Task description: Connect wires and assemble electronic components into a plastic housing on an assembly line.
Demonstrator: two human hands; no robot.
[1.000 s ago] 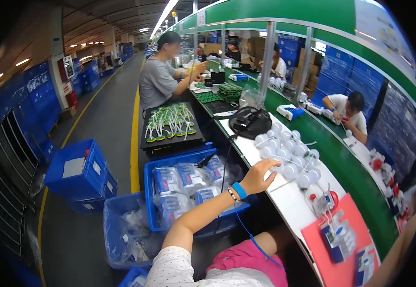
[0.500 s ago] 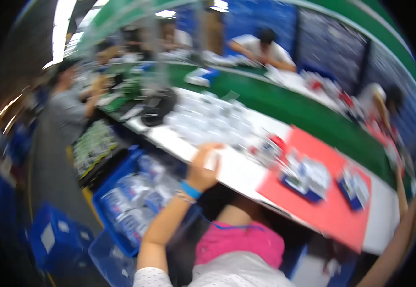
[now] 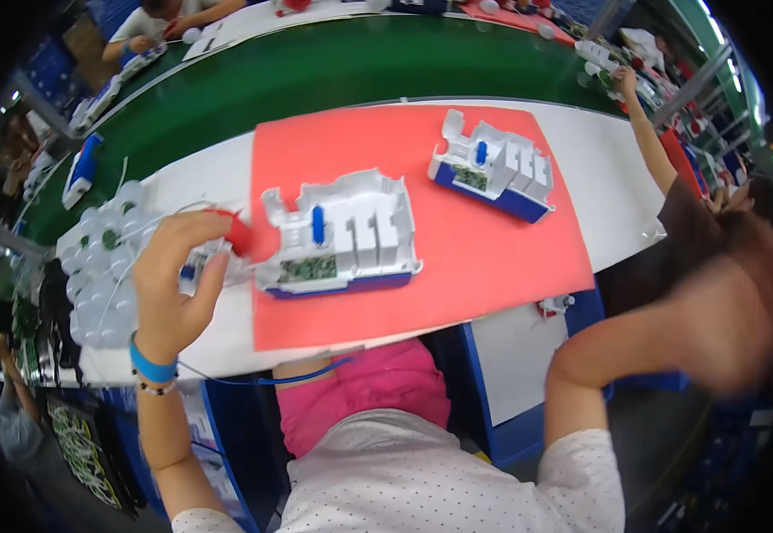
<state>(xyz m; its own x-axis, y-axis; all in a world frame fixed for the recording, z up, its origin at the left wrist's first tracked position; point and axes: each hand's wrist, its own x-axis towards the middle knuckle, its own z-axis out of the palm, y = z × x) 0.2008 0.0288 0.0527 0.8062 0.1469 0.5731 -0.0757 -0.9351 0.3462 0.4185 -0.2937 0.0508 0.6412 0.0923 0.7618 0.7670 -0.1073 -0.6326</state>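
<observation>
1. Left hand (image 3: 171, 275): fingers curled in a loose C, thumb and index parted with a gap between; index tip was right at a red piece (image 3: 238, 234). Contact or actual grip: couldn't tell, blurred.
2. Right hand (image 3: 731, 329): out to the side, off the table, badly blurred. Finger spread and any held item: couldn't tell.
3. The red piece sat at the left edge of the pink mat (image 3: 484, 266), just beside the nearer casing (image 3: 391, 200). Judged light and stiff, maybe slick if smooth; a thumb-and-finger pinch on its sides seemed best.
4. Nearer casing lay open side up on the mat: white shell, blue base, green circuit board (image 3: 309, 268) in its near left corner. Looked like thin, rigid plastic, light for its bulk. Best hold probably the outer long walls, off the board and the thin inner ribs, which seemed breakable.
5. Farther casing (image 3: 529, 169), same kind, lay tilted on the mat's far right part.
6. White bulbs (image 3: 98, 302) clustered left of the left hand; likely light, round, prone to roll.
7. Outward: green belt (image 3: 342, 71) beyond the table; blue bin (image 3: 589, 313) below its near edge.
</observation>
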